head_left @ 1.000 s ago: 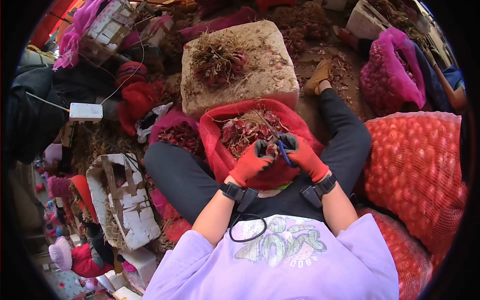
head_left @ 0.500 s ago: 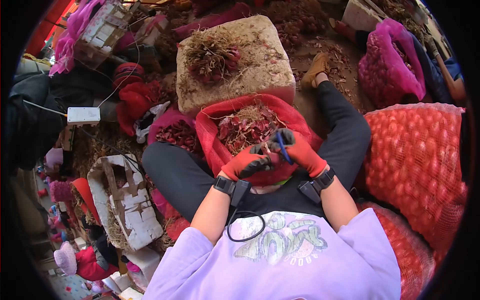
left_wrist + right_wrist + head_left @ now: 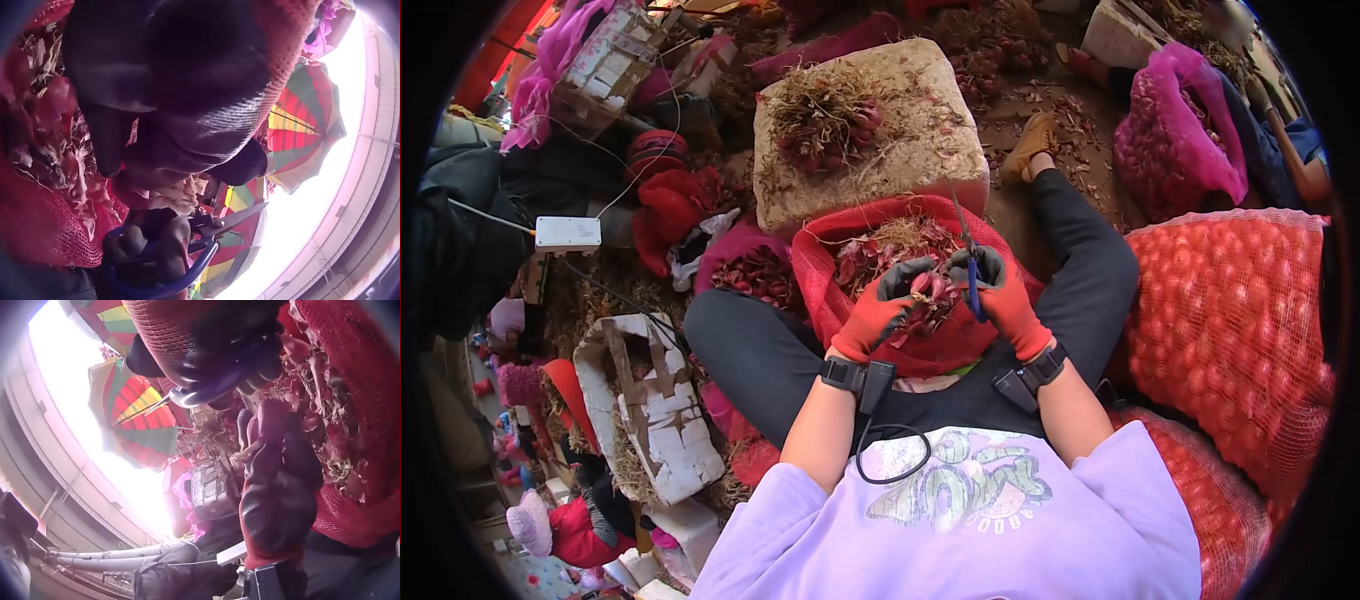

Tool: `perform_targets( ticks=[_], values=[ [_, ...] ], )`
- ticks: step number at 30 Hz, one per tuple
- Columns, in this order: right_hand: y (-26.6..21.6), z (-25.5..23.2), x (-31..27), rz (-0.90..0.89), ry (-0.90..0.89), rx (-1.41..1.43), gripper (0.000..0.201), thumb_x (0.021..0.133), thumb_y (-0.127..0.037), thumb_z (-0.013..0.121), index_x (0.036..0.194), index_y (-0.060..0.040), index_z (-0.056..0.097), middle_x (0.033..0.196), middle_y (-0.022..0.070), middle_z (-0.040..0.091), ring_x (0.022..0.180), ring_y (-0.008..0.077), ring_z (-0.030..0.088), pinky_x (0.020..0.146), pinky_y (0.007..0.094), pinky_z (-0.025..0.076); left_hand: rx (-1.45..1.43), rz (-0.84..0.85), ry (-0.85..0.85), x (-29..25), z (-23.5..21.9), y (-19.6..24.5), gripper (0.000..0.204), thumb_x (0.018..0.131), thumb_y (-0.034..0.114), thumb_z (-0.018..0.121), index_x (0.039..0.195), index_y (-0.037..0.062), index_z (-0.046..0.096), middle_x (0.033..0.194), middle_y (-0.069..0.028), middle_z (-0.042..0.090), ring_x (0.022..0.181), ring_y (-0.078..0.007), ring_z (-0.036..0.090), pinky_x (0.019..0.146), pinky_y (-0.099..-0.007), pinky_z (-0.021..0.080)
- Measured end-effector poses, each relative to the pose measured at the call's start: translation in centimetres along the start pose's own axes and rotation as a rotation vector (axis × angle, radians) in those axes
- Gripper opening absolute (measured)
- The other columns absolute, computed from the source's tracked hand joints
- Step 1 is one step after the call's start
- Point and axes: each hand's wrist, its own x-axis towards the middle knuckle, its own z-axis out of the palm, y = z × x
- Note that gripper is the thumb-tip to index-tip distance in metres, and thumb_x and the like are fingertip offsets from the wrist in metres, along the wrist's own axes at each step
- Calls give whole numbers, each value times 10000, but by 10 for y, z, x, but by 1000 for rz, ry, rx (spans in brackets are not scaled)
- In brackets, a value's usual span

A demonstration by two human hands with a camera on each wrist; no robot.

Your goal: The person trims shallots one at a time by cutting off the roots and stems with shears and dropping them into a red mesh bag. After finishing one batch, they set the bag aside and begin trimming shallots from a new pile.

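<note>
My left hand (image 3: 885, 308), in a red glove with a dark palm, holds a small bunch of shallots (image 3: 934, 287) above an open red mesh bag (image 3: 815, 265). Loose red skins and dry roots (image 3: 900, 240) fill the bag's mouth. Close beside the bunch, my right hand (image 3: 1005, 305), gloved alike, grips blue-handled scissors (image 3: 973, 283) whose blades point away from me. In the left wrist view, gloved fingers pass through the handle loops of the scissors (image 3: 215, 228), and the blades stand slightly apart. The left fingers cover part of the bunch there.
A foam block (image 3: 930, 150) beyond the bag carries a bundle of dried shallots (image 3: 825, 120). Full mesh sacks (image 3: 1225, 340) stand at my right, a pink net bag (image 3: 1170, 150) farther off. A battered white box (image 3: 665, 420) and a smaller pink bag (image 3: 755, 270) lie leftward.
My left hand has turned, so the shallots now show between its fingers. The scissors have swung to point forward, and the hands are slightly farther apart than half a second ago.
</note>
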Motion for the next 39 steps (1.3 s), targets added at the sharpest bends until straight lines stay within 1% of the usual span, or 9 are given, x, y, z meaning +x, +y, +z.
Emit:
perform_targets(
  ticks=[10,13,19,23,25,28,34,37,39],
  values=[
    [-5,6,-3,-226,-17,-512,310,774,-108,682,1045,2,578,932,88,654,837,133,605,743,303,478,-218,-146,-119,-2,8,-7,551,899,214,529,1353,-40,348,1293,-83,476,1121,-133,487,922,-261,415],
    [-10,3,-7,-210,-2,-509,295,769,-97,675,1030,9,588,946,97,662,857,143,616,752,306,476,-135,-108,-118,-4,18,1,572,899,241,534,1358,-40,340,1297,-81,472,1091,-139,504,908,-267,423],
    [6,-7,-2,41,40,11,291,761,-51,678,1024,10,566,969,47,628,879,116,570,796,275,457,-63,-18,-119,-1,19,-4,477,917,244,520,1300,-23,421,1219,-74,518,1019,-139,544,843,-261,452],
    [-14,-2,-3,-176,-93,-300,313,739,-99,696,1003,-13,552,920,112,635,865,213,614,771,334,469,-129,-121,-68,0,15,-6,337,911,244,543,1129,-12,557,1102,-50,571,911,-116,579,789,-221,457],
    [-21,3,-7,-359,-119,-712,283,723,-95,692,957,-23,550,879,130,621,839,282,609,753,361,471,-31,-216,-48,-1,5,-21,311,908,209,543,1128,-10,557,1064,-41,582,871,-108,587,769,-204,455],
    [-8,5,-7,-415,-101,-824,270,704,-86,683,932,-33,549,857,157,601,824,355,576,721,392,468,68,-295,-76,-4,-4,-26,357,907,157,533,1217,-15,497,1089,-43,579,913,-108,581,796,-208,450],
    [-1,1,-6,-105,38,-580,237,734,-80,657,940,-23,556,898,158,622,828,327,597,737,362,468,-114,-150,-112,-4,18,-11,510,896,195,548,1327,-28,392,1261,-75,501,1099,-133,510,912,-253,413],
    [8,-6,-2,-94,242,-538,262,769,-71,643,1014,-14,569,909,128,639,828,237,621,757,324,469,-1,-115,-132,1,19,-5,545,889,234,557,1336,-24,380,1306,-98,464,1131,-147,495,932,-267,406],
    [15,-17,2,-83,161,-310,283,787,-76,645,1054,-13,572,930,98,642,852,168,607,770,304,466,6,-102,-114,2,15,-6,558,892,260,554,1341,-16,372,1308,-108,457,1135,-156,497,934,-277,409]
  ],
)
